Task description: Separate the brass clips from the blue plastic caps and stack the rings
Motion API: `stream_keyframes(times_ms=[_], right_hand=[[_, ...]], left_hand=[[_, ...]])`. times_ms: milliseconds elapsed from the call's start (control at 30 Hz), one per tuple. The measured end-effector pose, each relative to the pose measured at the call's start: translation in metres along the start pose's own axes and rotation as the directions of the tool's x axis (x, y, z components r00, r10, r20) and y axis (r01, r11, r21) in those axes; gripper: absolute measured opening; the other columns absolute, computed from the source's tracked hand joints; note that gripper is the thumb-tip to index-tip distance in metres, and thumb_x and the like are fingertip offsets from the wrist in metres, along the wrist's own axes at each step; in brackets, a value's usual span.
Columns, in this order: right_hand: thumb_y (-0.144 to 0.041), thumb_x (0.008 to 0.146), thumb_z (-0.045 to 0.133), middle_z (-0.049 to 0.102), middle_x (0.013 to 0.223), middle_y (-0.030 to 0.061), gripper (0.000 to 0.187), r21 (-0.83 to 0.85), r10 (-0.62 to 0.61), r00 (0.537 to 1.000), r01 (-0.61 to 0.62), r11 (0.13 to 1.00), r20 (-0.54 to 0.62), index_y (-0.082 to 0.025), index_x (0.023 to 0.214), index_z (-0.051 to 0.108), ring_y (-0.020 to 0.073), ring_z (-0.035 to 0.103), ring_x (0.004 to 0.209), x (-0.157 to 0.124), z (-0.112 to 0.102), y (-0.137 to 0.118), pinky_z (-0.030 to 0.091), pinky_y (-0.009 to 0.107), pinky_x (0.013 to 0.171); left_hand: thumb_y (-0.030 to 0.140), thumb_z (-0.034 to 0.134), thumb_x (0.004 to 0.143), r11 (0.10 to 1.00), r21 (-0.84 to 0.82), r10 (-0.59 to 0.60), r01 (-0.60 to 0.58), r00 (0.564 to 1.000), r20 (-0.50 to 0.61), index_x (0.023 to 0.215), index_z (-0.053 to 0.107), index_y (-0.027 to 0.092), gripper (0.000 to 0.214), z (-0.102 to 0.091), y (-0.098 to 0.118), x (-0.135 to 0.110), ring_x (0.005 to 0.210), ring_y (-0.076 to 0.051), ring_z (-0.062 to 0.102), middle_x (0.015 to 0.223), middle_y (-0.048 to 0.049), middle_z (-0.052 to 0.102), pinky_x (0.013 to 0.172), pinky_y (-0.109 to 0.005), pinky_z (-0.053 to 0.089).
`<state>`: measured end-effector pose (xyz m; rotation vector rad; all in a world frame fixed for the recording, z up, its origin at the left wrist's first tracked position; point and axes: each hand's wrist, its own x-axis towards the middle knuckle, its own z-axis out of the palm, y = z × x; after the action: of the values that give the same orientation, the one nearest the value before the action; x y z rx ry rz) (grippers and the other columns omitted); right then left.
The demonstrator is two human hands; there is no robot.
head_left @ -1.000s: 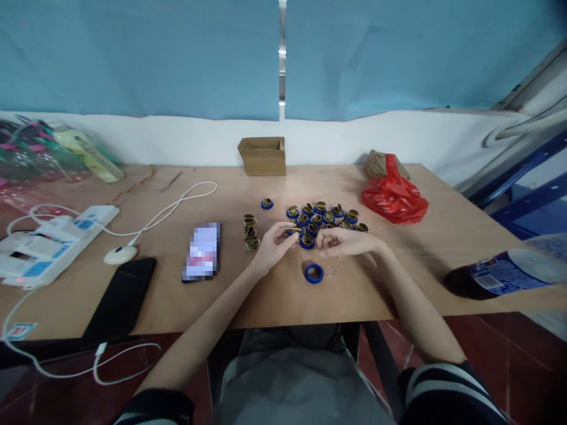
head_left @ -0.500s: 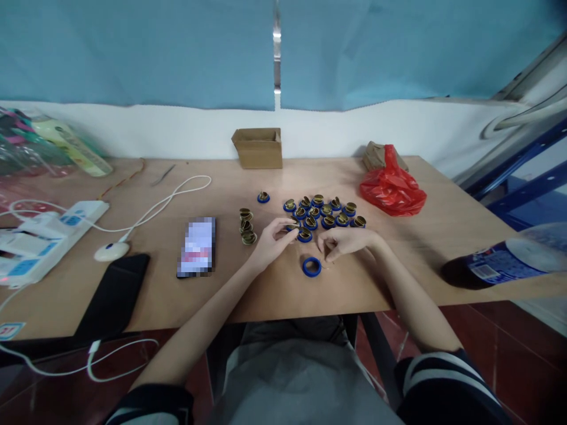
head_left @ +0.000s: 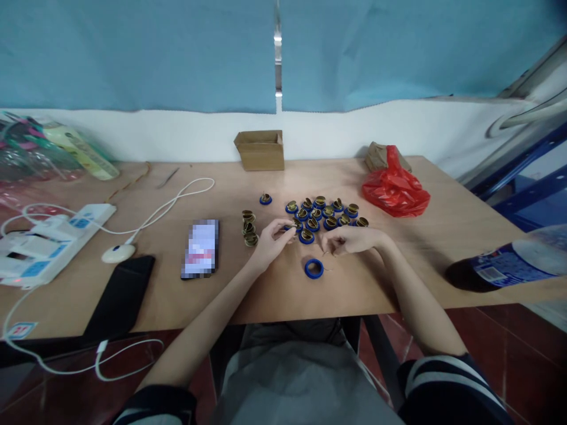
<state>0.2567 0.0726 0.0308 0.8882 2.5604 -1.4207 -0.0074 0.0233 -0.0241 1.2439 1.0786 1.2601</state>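
My left hand (head_left: 275,237) is closed in a pinch around a gold-coloured disc piece (head_left: 295,225) at the near left of a cluster; its fingers partly cover that piece. To the right, my right hand (head_left: 349,240) has its fingertips pressed together on what looks like a fine strand of wire (head_left: 325,253). Just below, between the hands, lies a blue ring-shaped spool (head_left: 314,269), a thin strand trailing from its right side. Several gold disc pieces on blue round bases (head_left: 330,222) stand grouped beyond my hands.
Gold discs without blue bases (head_left: 248,228) form a column left of my left hand. One blue-based piece (head_left: 266,199) stands apart. Around them are a phone (head_left: 200,249), a power strip (head_left: 57,239), a cardboard box (head_left: 261,151), a red bag (head_left: 396,189) and a bottle (head_left: 496,265).
My right hand has lifted slightly away from the blue spool. My left hand stays at the same gold piece. The whole view has shifted slightly.
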Motion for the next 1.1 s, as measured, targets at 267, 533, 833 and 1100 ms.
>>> stream_keyframes(times_ms=[267,533,833,1100], right_hand=[[-0.001,0.071,0.050,0.068,0.082,0.0013,0.029,-0.026,-0.052,0.998,0.051,0.998,-0.037,-0.015,0.085,0.071,0.0140,0.059,0.075,0.009,0.003,0.002,0.043,0.027,0.072],[-0.024,0.081,0.068,0.065,0.079,-0.0002,0.017,0.074,0.054,0.991,-0.045,0.996,-0.120,-0.017,0.095,0.063,0.0136,0.057,0.069,-0.001,0.001,-0.011,0.042,0.024,0.062],[-0.030,0.084,0.069,0.061,0.074,-0.0021,0.031,0.022,0.216,0.976,-0.216,0.976,0.001,-0.020,0.105,0.049,0.0121,0.057,0.054,-0.003,0.004,-0.006,0.042,0.022,0.047],[-0.026,0.086,0.066,0.066,0.087,0.0029,0.024,-0.041,0.136,0.985,-0.141,0.989,-0.106,-0.020,0.099,0.047,0.0139,0.058,0.068,0.003,0.005,-0.010,0.044,0.024,0.057]], left_hand=[[0.044,0.079,0.076,1.000,0.008,-0.013,0.013,1.000,-0.004,0.096,0.068,0.019,0.033,0.002,0.003,-0.001,0.084,-0.017,0.069,0.096,-0.0042,0.073,0.070,-0.027,0.061],[0.043,0.078,0.078,0.999,0.032,-0.004,0.003,1.000,0.010,0.096,0.070,0.018,0.033,0.002,0.003,-0.003,0.082,-0.017,0.069,0.093,-0.0044,0.072,0.072,-0.029,0.061],[0.043,0.078,0.076,0.998,0.054,-0.014,0.014,1.000,0.010,0.095,0.071,0.018,0.032,0.002,0.001,-0.002,0.081,-0.017,0.069,0.088,-0.0038,0.072,0.070,-0.029,0.061],[0.043,0.078,0.077,0.999,0.054,-0.005,0.005,1.000,-0.001,0.094,0.070,0.018,0.031,0.002,0.003,-0.002,0.082,-0.017,0.069,0.088,-0.0039,0.072,0.070,-0.028,0.060]])
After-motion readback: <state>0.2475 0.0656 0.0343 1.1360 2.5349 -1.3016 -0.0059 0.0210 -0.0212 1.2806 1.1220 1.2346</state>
